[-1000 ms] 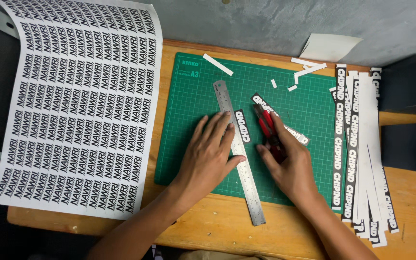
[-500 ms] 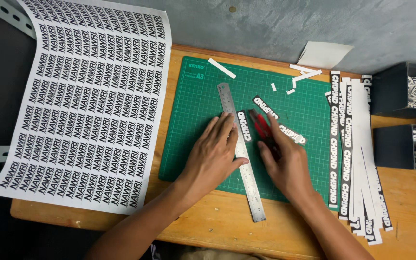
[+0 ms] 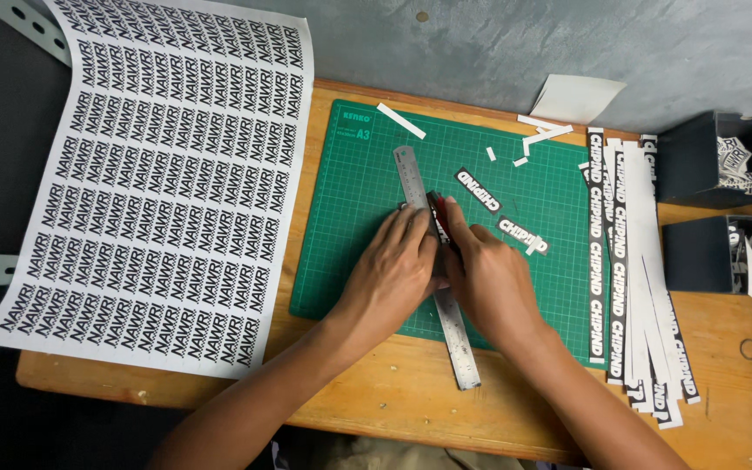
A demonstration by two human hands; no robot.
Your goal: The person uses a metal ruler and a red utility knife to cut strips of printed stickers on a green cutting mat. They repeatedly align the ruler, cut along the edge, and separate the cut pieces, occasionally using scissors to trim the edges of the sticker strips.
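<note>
Now the left hand (image 3: 393, 274) lies flat, pressing the metal ruler (image 3: 436, 265) onto the green mat (image 3: 341, 226). Beside it, the right hand (image 3: 489, 283) grips a red knife (image 3: 439, 213) against the ruler's edge.

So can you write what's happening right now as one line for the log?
left hand: pressing steel ruler flat | right hand: holding red cutter at ruler edge | surface: green cutting mat
</note>
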